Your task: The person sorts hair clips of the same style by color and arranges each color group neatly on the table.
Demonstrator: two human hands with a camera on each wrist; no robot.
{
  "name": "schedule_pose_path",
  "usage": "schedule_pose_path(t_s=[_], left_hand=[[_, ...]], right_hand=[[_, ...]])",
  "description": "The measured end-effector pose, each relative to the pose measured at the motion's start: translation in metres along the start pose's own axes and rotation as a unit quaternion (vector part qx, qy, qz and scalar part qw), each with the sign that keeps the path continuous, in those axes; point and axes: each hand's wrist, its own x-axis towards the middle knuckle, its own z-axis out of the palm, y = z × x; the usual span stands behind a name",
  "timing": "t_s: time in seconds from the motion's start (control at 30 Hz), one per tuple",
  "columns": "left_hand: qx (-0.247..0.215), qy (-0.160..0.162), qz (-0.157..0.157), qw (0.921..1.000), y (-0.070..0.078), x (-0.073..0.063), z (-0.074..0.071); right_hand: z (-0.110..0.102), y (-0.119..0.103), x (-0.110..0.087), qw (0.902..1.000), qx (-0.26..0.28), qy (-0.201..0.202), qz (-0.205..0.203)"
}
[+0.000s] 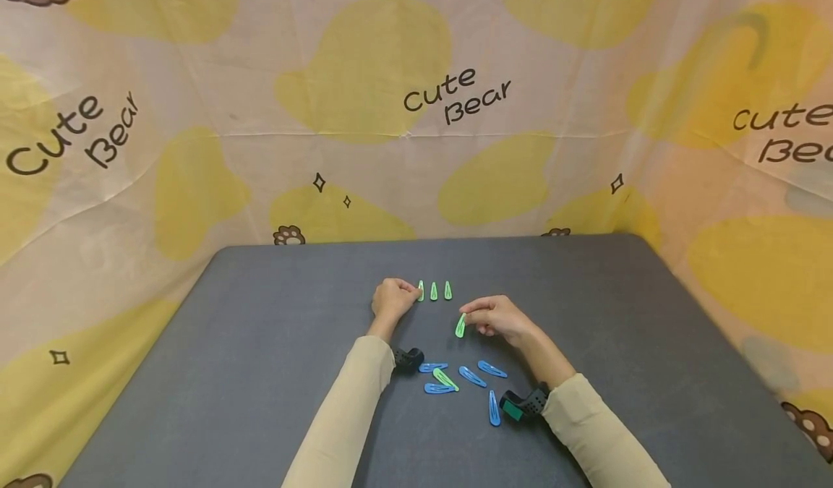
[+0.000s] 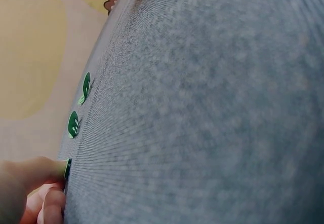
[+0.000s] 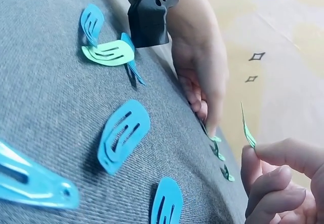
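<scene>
Three green snap hair clips stand in a short row toward the far side of the grey table. My left hand (image 1: 393,298) pinches the leftmost green hair clip (image 1: 421,290) at the table surface; its fingers partly cover that clip in the left wrist view. To its right lie the middle clip (image 1: 434,291) and the right-hand clip (image 1: 447,290). Just in front of the row's right end, my right hand (image 1: 497,317) holds another green hair clip (image 3: 248,133) between thumb and fingertip, raised off the table.
Nearer me lies a loose group of several blue hair clips (image 1: 471,377), with one green hair clip (image 1: 445,379) across a blue one. Black wrist cameras (image 1: 409,360) sit on both wrists, close to this group. A patterned cloth (image 1: 364,76) hangs behind the table (image 1: 273,314).
</scene>
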Motion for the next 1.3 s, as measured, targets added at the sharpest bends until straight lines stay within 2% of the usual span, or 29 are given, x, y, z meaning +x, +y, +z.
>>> schedule_pose_path(t_s=[0.6, 0.9, 1.3], left_hand=[[0.003, 0.002, 0.003, 1.0, -0.001, 0.0, 0.0], [0.003, 0.002, 0.003, 1.0, 0.0, 0.0, 0.001], [-0.002, 0.008, 0.006, 1.0, -0.001, 0.0, 0.001]], right_hand=[[-0.008, -0.004, 0.012, 0.999, 0.015, 0.027, 0.034], [-0.014, -0.009, 0.02, 0.9985, 0.007, 0.039, 0.038], [-0.02, -0.01, 0.034, 0.9957, -0.006, 0.063, 0.067]])
